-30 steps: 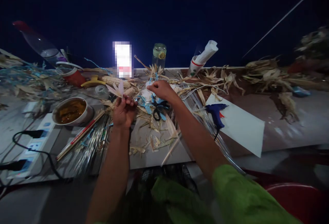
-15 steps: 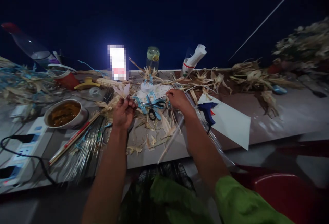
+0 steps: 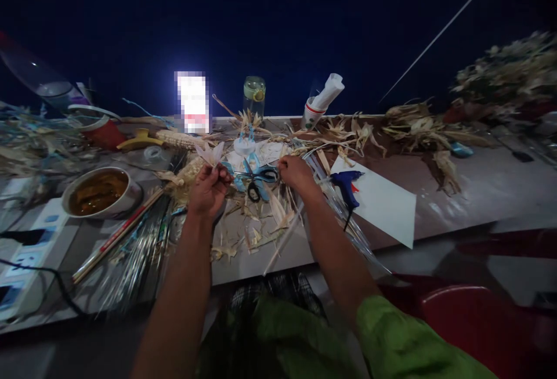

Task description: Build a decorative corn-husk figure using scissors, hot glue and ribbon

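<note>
My left hand [image 3: 209,188] is closed in a pinch around the base of a pale husk flower [image 3: 212,154], whose petals spread above the fingertips. My right hand [image 3: 296,171] is closed too, its fingertips pressed together; whatever is between them is too small to make out. Between the hands lie dark-handled scissors [image 3: 253,179] on a blue ribbon-like piece and scattered corn husk scraps [image 3: 278,208]. Just beyond the scissors is a small white round piece [image 3: 244,146] with blue ties. Right of my right wrist, a blue glue gun [image 3: 347,186] rests partly on a white sheet [image 3: 385,205].
At left stand a bowl of brown liquid [image 3: 101,192], a power strip [image 3: 32,269] and a bundle of thin wires [image 3: 134,266]. Behind are a bright, blurred-out screen [image 3: 192,103], a bottle [image 3: 254,97] and a paper cup [image 3: 312,113]. A red chair [image 3: 470,321] stands at lower right.
The whole view has shifted slightly, so things sit a little further left. Both hands keep nearly the same pose, and the flower stays in my left hand.
</note>
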`<action>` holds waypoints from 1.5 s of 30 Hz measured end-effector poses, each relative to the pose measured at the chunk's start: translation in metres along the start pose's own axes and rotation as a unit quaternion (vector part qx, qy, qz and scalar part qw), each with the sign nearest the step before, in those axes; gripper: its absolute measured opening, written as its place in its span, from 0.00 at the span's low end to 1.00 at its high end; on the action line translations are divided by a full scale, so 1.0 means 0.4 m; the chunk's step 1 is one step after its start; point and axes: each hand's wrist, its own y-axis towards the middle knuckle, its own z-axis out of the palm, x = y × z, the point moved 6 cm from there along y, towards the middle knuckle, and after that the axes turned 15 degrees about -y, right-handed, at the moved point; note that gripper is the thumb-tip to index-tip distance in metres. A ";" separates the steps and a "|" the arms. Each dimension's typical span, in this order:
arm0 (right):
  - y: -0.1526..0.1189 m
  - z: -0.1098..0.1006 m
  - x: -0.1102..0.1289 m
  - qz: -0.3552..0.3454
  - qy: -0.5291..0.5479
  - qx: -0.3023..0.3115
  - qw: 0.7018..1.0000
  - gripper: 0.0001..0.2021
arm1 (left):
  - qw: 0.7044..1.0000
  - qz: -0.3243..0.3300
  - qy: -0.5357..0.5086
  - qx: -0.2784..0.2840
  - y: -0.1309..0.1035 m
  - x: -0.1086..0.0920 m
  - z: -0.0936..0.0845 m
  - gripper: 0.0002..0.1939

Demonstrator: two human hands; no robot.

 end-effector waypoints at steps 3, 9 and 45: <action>-0.004 0.014 -0.021 0.063 -0.018 -0.001 0.998 0.18 | 1.000 -0.003 0.009 -0.003 0.001 0.003 0.001 0.09; 0.002 0.019 -0.019 0.063 0.100 -0.033 0.992 0.24 | 1.000 -0.003 0.020 -0.017 0.001 0.007 -0.004 0.09; -0.033 0.004 0.033 0.054 0.660 -0.081 0.745 0.15 | 0.977 0.131 0.079 -0.152 0.010 -0.010 -0.053 0.14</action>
